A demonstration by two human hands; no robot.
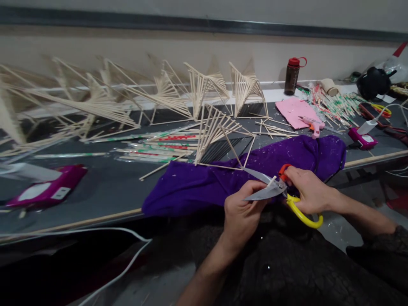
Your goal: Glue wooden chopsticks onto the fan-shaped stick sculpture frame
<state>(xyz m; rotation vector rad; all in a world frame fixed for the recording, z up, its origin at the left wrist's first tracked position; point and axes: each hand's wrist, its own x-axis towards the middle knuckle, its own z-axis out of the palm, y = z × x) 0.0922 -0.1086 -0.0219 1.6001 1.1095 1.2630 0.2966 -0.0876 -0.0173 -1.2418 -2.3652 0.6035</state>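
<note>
Right hand (pixel 304 189) wrapped round the red and yellow handles of the scissors (pixel 280 187), blades spread wide! Between them sits the tip of a wooden stick (pixel 271 182), pinched in the closed fingers of the left hand (pixel 240 210), just above the purple cloth (pixel 181 187) at the bench (pixel 105 187) edge. Behind, plastic-wrapped chopsticks (pixel 153 148) flash red and green print, too small to read; the magenta device (pixel 47 185) bears pale labels, blurred.
</note>
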